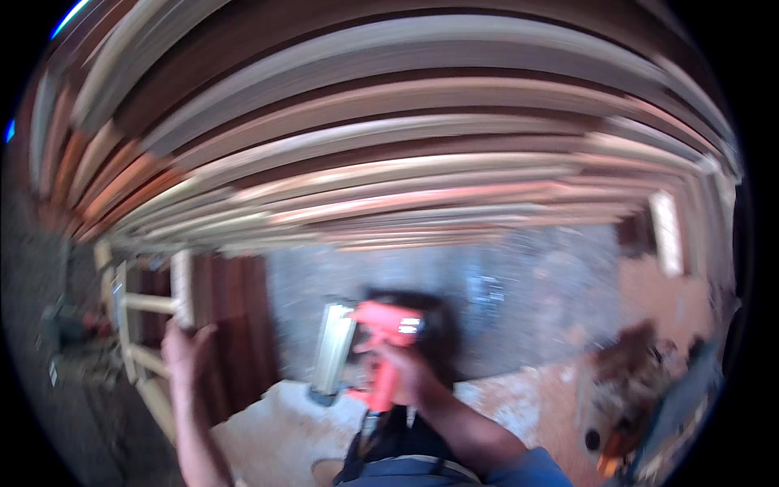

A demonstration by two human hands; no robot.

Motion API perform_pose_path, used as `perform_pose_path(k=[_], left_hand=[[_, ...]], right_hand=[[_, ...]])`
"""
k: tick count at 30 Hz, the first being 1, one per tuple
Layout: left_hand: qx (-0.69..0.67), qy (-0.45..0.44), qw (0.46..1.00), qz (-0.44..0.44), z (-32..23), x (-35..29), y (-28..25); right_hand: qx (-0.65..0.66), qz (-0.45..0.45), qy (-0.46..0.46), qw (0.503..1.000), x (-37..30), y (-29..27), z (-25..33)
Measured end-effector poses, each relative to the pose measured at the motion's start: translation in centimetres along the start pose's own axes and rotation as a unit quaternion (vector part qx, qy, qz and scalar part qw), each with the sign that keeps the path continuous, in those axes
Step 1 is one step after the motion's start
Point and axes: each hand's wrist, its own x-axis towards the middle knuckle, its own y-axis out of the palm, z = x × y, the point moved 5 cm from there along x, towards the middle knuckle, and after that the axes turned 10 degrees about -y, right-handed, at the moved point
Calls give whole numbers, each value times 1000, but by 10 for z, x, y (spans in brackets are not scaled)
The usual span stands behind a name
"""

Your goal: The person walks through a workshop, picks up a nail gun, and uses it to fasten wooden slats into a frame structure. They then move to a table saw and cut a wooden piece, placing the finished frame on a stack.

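A red nail gun (384,323) with a long silver magazine sits in my right hand (407,369), its fingers wrapped round the red grip. A hose connection hangs below that grip, close to my body. On the left, my left hand (187,349) is at the near end of a pale wooden board (183,284). Its thumb shows on the right side of the wood, and the fingers seem curled round the other side, partly hidden and blurred. This board stands beside a pale ladder-like wooden frame (150,303).
Long stacked boards (406,126) span the upper view, blurred by motion. Dark reddish planks (235,333) stand right of my left hand. Beyond the nail gun lies a grey floor (535,292). At lower right is a cluttered pile with an orange item (613,454); a tool (77,325) lies far left.
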Motion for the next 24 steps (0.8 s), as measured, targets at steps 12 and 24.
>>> perform_pose_path(k=[12, 24], left_hand=[[47, 194, 951, -237, 48, -10, -27], [-19, 672, 563, 480, -97, -566, 35]], right_hand=[[180, -38, -257, 949, -164, -36, 28], [330, -197, -629, 676, -456, -156, -21]])
